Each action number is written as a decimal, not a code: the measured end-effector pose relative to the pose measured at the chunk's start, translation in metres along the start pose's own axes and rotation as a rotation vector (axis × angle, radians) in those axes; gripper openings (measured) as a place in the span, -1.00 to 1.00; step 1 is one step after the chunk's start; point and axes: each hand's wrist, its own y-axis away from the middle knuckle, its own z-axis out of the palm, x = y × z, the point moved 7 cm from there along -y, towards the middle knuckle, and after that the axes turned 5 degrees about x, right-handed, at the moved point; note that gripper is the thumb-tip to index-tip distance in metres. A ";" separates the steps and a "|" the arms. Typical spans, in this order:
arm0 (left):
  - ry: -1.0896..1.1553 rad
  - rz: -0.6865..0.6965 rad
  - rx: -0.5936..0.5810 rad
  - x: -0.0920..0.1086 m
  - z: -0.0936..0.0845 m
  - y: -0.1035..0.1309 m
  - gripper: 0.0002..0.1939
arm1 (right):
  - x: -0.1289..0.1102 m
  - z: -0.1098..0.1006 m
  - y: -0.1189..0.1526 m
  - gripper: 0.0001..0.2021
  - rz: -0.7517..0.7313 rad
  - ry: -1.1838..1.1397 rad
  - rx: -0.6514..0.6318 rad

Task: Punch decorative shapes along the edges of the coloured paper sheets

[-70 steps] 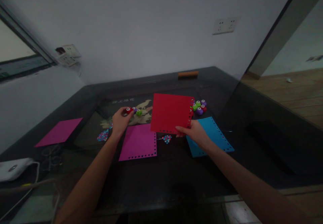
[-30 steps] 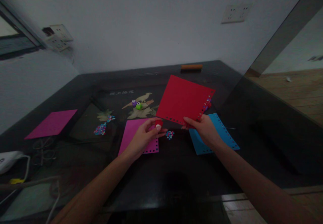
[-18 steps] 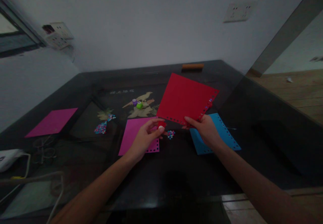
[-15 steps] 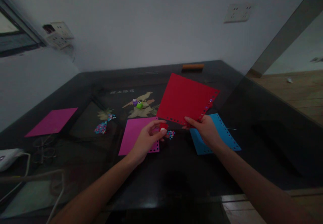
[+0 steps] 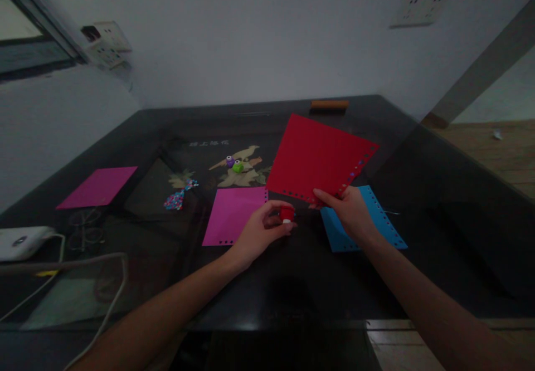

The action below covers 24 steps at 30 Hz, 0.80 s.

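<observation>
My left hand grips a small red paper punch just below the near edge of a red sheet. My right hand pinches that red sheet at its near corner and holds it tilted above the dark table. Punched holes run along the sheet's near and right edges. A magenta sheet with holes along its near edge lies under my left hand. Beneath my right hand lies a blue sheet with punched edges.
A purple punch and a green punch sit farther back. A heap of paper bits lies at the left, and a second magenta sheet at the far left. Scissors, a white device and a cable occupy the near left. An orange block rests by the wall.
My left hand picked the red punch from the back of the table and carried it to the near edge of the red sheet. My right hand tilted the sheet rightward.
</observation>
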 end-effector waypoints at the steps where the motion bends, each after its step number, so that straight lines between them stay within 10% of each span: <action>1: 0.001 0.005 0.000 -0.001 0.000 0.000 -0.65 | -0.001 0.000 0.000 -0.78 -0.007 0.008 -0.004; 24: 0.045 0.096 0.129 0.003 -0.015 -0.006 -0.67 | 0.000 0.001 -0.002 -0.79 -0.047 0.035 -0.054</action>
